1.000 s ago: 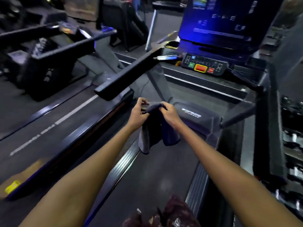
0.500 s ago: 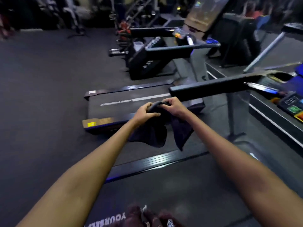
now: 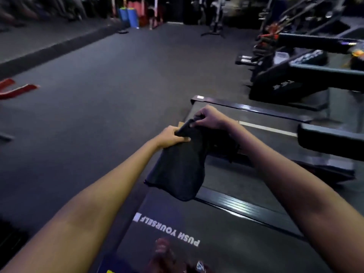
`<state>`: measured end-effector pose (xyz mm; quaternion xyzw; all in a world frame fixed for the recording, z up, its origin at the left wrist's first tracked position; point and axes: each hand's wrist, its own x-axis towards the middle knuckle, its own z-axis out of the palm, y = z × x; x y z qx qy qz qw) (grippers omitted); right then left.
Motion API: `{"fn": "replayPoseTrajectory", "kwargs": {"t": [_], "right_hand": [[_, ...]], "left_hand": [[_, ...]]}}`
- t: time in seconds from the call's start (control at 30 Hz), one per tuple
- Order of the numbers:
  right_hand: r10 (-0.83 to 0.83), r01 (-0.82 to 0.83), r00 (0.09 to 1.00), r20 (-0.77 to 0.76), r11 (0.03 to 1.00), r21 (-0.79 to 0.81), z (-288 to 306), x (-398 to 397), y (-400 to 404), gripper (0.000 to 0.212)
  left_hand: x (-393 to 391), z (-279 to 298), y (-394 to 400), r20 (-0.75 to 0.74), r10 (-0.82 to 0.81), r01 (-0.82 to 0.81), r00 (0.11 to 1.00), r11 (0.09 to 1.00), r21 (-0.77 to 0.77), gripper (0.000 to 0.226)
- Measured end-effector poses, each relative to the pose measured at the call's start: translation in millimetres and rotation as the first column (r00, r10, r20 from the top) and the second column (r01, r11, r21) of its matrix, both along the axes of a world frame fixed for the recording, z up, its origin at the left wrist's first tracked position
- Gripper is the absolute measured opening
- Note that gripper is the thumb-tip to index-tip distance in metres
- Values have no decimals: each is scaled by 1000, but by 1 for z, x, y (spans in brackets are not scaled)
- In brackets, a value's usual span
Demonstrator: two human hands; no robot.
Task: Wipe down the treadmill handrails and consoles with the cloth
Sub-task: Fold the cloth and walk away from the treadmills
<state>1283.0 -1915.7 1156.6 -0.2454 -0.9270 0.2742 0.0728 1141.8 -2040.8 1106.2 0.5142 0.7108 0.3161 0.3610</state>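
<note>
A dark cloth (image 3: 179, 170) hangs in front of me, held at its top edge by both hands. My left hand (image 3: 171, 136) grips the near corner with curled fingers. My right hand (image 3: 208, 117) pinches the far corner a little higher. The cloth droops over the rear of the treadmill belt (image 3: 197, 229) marked "PUSH YOURSELF". A black handrail (image 3: 331, 140) juts in from the right edge, apart from the cloth. No console is in view.
A second treadmill deck (image 3: 262, 123) lies just beyond my hands, with more machines (image 3: 291, 79) further right. Wide dark gym floor (image 3: 98, 85) stretches left and ahead. Red bars (image 3: 17, 90) lie at the far left. Blue pads (image 3: 128, 16) stand at the back.
My view has swung left, away from the console and handrail toward the open floor. Both hands keep holding the cloth, which now hangs more spread out.
</note>
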Motion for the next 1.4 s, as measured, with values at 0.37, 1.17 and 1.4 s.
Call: {"fn": "replayPoseTrajectory", "kwargs": {"t": [0.37, 1.17, 1.4], "right_hand": [[218, -205, 973, -73, 967, 153, -34, -133, -26, 32], [312, -403, 915, -257, 759, -511, -93, -441, -68, 15], [60, -243, 968, -244, 467, -850, -85, -518, -28, 17]], "left_hand": [[-114, -18, -31, 147, 637, -581, 757, 759, -295, 43], [-326, -12, -68, 595, 772, -859, 221, 443, -256, 53], [-380, -25, -71, 481, 866, -931, 133, 276, -240, 39]]}}
